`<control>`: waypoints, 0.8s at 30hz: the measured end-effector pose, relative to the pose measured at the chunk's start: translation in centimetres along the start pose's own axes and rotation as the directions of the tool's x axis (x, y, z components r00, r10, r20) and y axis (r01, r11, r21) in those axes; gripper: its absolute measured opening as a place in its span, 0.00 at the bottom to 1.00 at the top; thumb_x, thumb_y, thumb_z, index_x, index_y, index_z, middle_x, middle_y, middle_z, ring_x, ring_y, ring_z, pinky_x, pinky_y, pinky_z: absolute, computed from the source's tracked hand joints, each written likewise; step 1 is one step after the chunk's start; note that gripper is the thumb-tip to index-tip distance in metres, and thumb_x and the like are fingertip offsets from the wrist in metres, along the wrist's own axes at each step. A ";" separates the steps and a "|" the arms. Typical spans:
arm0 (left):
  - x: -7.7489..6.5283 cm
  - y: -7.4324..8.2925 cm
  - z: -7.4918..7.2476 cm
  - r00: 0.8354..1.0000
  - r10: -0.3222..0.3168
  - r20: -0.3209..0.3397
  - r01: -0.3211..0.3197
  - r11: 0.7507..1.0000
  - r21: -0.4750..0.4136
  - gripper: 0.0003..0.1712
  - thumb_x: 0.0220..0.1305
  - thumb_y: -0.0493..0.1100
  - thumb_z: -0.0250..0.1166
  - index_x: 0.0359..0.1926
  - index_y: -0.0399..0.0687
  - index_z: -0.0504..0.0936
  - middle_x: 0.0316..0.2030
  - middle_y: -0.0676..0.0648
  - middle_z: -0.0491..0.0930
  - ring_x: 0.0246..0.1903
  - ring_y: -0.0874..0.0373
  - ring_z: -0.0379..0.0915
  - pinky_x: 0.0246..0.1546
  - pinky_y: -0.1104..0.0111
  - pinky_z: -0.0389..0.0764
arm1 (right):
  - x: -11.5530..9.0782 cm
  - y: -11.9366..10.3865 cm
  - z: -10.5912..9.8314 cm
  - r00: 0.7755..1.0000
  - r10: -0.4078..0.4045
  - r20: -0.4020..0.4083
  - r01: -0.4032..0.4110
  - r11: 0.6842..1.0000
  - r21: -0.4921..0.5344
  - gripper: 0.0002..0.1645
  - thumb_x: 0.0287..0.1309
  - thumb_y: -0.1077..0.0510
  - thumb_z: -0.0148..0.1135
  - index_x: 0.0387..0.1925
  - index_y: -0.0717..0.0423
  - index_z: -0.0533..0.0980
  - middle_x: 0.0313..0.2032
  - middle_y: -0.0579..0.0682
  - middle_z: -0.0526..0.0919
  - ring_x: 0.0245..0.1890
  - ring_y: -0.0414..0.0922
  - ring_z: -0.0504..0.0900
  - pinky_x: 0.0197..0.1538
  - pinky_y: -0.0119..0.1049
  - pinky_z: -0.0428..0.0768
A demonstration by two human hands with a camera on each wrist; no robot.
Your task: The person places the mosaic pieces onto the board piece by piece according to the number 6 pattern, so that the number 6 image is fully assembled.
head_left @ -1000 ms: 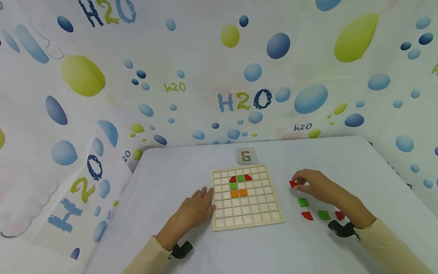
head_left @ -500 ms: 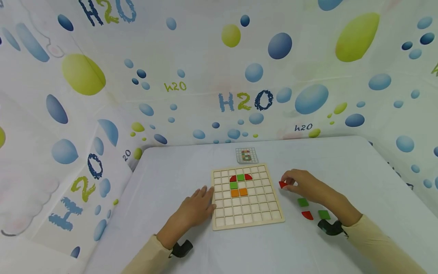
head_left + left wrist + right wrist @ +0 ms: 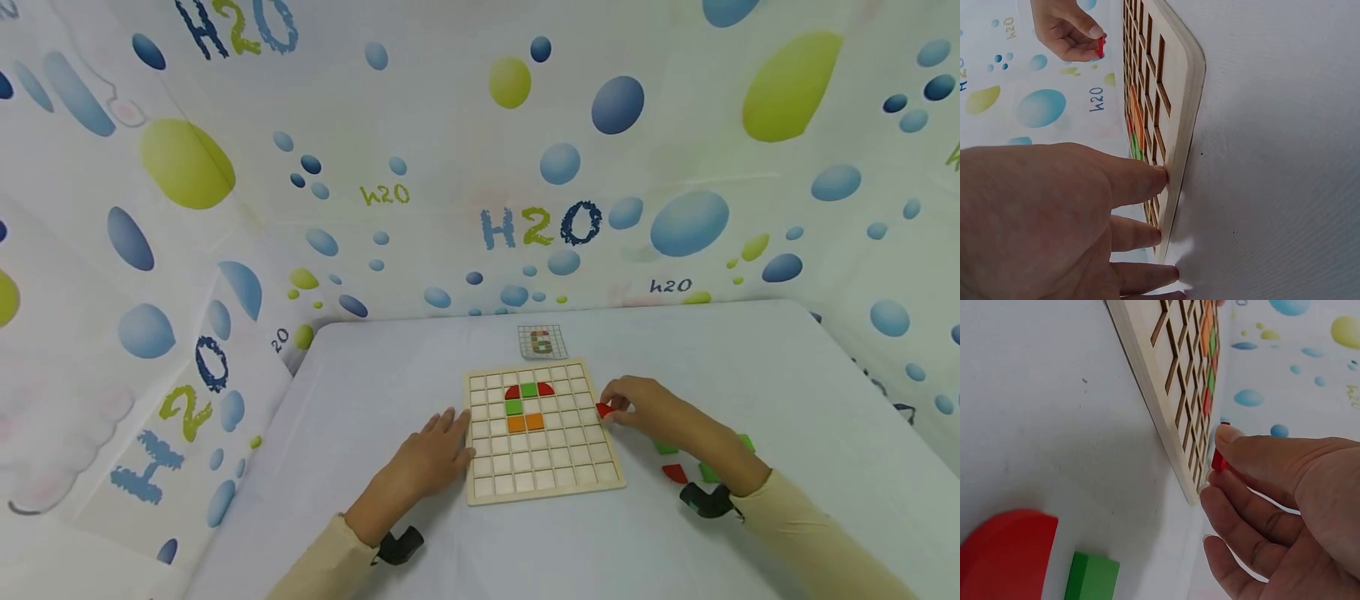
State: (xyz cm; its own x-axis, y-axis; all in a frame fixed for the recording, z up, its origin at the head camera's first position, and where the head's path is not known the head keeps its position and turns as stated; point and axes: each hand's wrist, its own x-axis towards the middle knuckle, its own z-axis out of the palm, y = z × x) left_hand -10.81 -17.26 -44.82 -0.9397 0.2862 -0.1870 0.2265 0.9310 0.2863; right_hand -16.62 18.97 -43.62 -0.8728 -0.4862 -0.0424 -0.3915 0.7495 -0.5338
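Note:
A wooden grid board (image 3: 545, 467) lies on the table, its upper cells filled with red, green and orange pieces. My left hand (image 3: 430, 457) rests at the board's left edge, fingers extended; in the left wrist view the fingertips touch the frame. Between thumb and fingers, my right hand (image 3: 647, 408) pinches a red quarter-round piece (image 3: 603, 410) at the board's right edge. The right wrist view shows this red piece (image 3: 1220, 456) edge-on under the thumb. Near the right forearm lie another red quarter-round piece (image 3: 674, 473) and several green square pieces (image 3: 666, 447), partly hidden by the arm.
Behind the board lies a small card (image 3: 542, 342) printed with a coloured grid pattern. The table (image 3: 390, 350) has a white cover. A patterned curtain (image 3: 420, 108) with blue and green drops hangs along its back and left side.
My right hand has carried the red quarter-round piece leftward, from beside the loose pieces to the board's right edge. The left hand has stayed in place.

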 end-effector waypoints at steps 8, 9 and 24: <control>-0.1 0.1 0.0 1.000 0.002 -0.011 -0.002 1.000 0.001 0.37 0.80 0.52 0.59 0.80 0.40 0.63 0.79 0.32 0.60 0.77 0.34 0.59 0.69 0.34 0.68 | 0.8 -0.7 0.9 1.000 -0.018 0.003 0.018 1.000 -0.003 0.10 0.66 0.59 0.73 0.47 0.53 0.82 0.38 0.42 0.82 0.41 0.41 0.78 0.49 0.40 0.83; -0.2 0.1 -0.1 1.000 0.005 -0.011 -0.005 1.000 0.000 0.36 0.80 0.51 0.59 0.80 0.40 0.63 0.79 0.32 0.60 0.77 0.33 0.59 0.69 0.34 0.69 | 1.0 -0.7 1.0 1.000 -0.017 0.005 0.017 1.000 -0.004 0.10 0.66 0.59 0.73 0.47 0.53 0.82 0.38 0.41 0.81 0.41 0.41 0.78 0.49 0.39 0.83; -0.3 0.0 -0.3 1.000 0.009 0.002 -0.009 1.000 -0.008 0.36 0.80 0.51 0.58 0.80 0.40 0.63 0.79 0.32 0.61 0.78 0.34 0.58 0.70 0.35 0.68 | 2.6 -2.5 2.5 0.999 0.019 0.037 -0.019 1.000 0.001 0.08 0.66 0.60 0.73 0.44 0.53 0.82 0.36 0.44 0.80 0.40 0.42 0.76 0.46 0.38 0.80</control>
State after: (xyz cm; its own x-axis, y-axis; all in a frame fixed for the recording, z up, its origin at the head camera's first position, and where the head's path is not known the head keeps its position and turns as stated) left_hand -10.58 -17.37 -44.50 -0.9372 0.2950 -0.1861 0.2329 0.9265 0.2955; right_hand -17.16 14.67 -44.53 -0.8688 -0.4880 -0.0835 -0.3744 0.7580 -0.5341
